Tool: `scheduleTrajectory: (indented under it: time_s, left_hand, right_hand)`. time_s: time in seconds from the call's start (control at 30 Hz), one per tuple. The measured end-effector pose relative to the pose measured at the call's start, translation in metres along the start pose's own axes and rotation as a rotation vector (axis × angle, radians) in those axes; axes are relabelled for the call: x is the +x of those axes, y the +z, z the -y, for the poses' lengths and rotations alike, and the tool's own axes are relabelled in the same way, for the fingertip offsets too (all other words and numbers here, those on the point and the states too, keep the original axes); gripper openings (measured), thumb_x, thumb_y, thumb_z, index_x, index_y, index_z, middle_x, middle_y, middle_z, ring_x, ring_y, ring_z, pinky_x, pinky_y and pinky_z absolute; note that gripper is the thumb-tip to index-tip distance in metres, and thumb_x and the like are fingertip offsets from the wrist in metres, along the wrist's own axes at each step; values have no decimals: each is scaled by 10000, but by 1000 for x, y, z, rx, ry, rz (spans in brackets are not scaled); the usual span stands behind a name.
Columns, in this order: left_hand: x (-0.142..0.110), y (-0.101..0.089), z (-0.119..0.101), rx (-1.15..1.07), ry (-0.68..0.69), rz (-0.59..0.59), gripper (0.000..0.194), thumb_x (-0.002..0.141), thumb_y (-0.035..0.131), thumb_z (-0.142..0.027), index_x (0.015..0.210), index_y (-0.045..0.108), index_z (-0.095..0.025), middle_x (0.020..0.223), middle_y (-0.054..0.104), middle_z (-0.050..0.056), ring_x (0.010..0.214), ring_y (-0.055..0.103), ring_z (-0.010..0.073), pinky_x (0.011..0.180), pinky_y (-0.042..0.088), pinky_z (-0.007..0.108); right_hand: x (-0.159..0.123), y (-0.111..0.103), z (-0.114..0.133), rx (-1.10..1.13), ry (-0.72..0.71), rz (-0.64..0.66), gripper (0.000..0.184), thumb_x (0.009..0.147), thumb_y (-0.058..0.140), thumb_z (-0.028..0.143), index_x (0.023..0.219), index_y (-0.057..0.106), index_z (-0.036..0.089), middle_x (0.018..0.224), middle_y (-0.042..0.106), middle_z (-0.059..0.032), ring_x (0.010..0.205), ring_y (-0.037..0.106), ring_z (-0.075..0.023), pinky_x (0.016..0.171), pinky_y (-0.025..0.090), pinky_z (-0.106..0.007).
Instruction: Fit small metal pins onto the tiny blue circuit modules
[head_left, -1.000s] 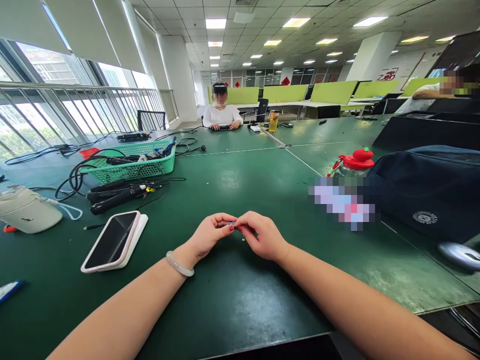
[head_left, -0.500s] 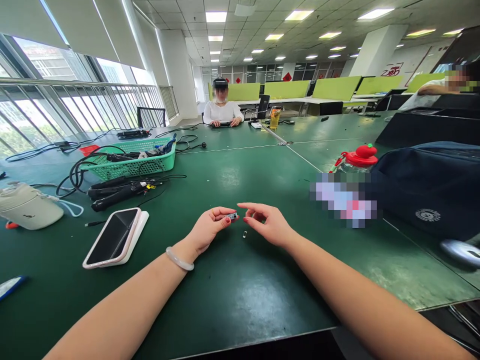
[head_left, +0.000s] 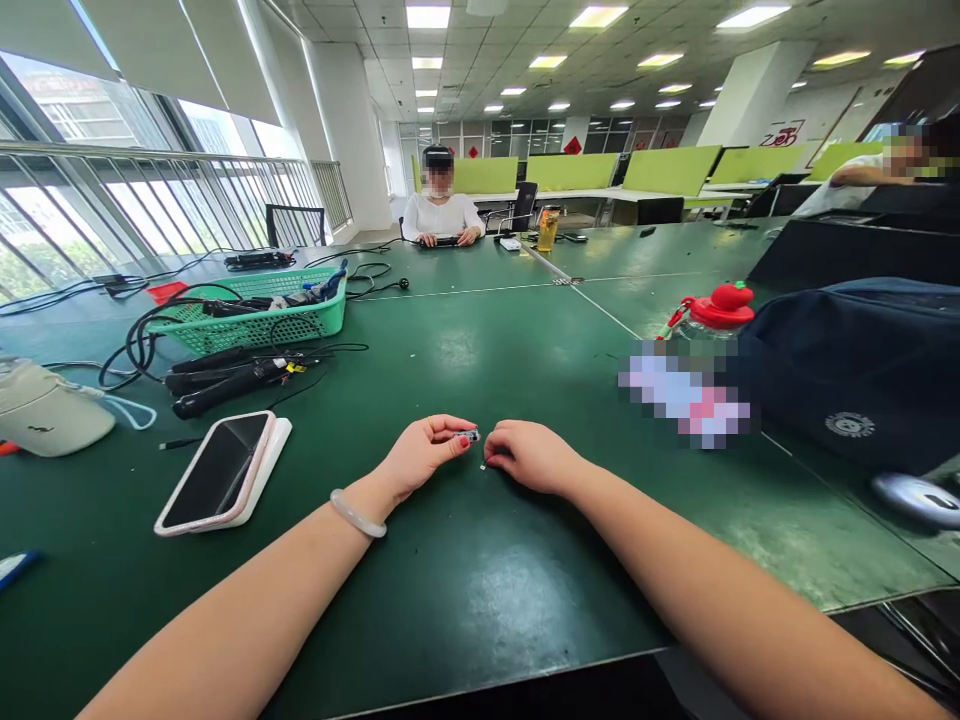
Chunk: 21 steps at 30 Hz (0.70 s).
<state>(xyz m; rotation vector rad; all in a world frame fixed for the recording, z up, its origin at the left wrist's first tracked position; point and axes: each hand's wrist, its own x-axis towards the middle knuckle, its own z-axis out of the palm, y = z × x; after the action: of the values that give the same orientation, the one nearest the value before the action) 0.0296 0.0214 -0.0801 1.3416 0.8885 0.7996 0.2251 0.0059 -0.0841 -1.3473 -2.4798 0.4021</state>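
Observation:
My left hand (head_left: 422, 455) rests on the green table (head_left: 465, 590) and pinches a tiny blue-grey part (head_left: 469, 435) between thumb and fingertips. A pale bangle (head_left: 357, 513) sits on that wrist. Just to its right, my right hand (head_left: 531, 456) lies knuckles up with its fingers curled down onto the table, over the spot where a very small metal piece (head_left: 483, 464) lies. Whether those fingers grip the piece is hidden.
A phone on a white case (head_left: 222, 470) lies at the left. Behind it are black cables (head_left: 225, 380), a green basket (head_left: 255, 320) and a white pouch (head_left: 45, 415). A red-lidded bottle (head_left: 712, 310) and dark bag (head_left: 862, 370) stand right. A person sits at the far end.
The hands were pinched together, then parted. My right hand, open with fingers out half a second ago, has now curled down onto the table by the small metal piece.

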Motion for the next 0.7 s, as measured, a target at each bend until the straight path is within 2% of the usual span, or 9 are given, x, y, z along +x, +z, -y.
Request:
scheduleTrajectory:
  time_s: [0.17, 0.23, 0.3, 0.43, 0.7]
  left_hand:
    - [-2, 1, 0, 55, 5, 16, 424, 639, 738, -382, 952, 626, -119, 940, 658, 95, 882, 600, 179, 894, 416, 329]
    - [-2, 0, 1, 43, 19, 21, 419, 646, 734, -380, 957, 626, -122, 933, 659, 91, 874, 602, 174, 892, 417, 325]
    - [-1, -1, 3, 4, 26, 16, 422, 644, 736, -380, 960, 624, -125, 931, 660, 88, 873, 603, 169, 900, 415, 325]
    - [0, -2, 3, -51, 18, -2, 435, 628, 749, -379, 957, 622, -124, 942, 658, 92, 886, 603, 170, 917, 409, 334]
    - [-1, 0, 2, -2, 22, 30, 421, 644, 735, -390, 949, 622, -123, 949, 656, 97, 891, 600, 171, 913, 409, 328]
  right_hand:
    - [-1, 3, 1, -63, -9, -18, 74, 826, 542, 176, 776, 596, 182, 817, 558, -2, 742, 525, -106, 674, 366, -202]
    - [-1, 4, 1, -62, -19, -30, 41, 821, 558, 182, 847, 589, 190, 843, 562, -3, 747, 524, -106, 674, 366, -202]
    - [-1, 4, 1, -59, -28, -29, 87, 815, 575, 193, 902, 586, 201, 860, 565, -2, 755, 528, -107, 674, 365, -201]
    - [1, 5, 2, -83, -26, -15, 62, 837, 551, 221, 812, 602, 195, 830, 567, -1, 739, 529, -108, 669, 359, -205]
    - [9, 10, 2, 19, 166, -54, 109, 826, 519, 221, 782, 614, 190, 789, 606, -7, 692, 520, -114, 607, 342, -211]
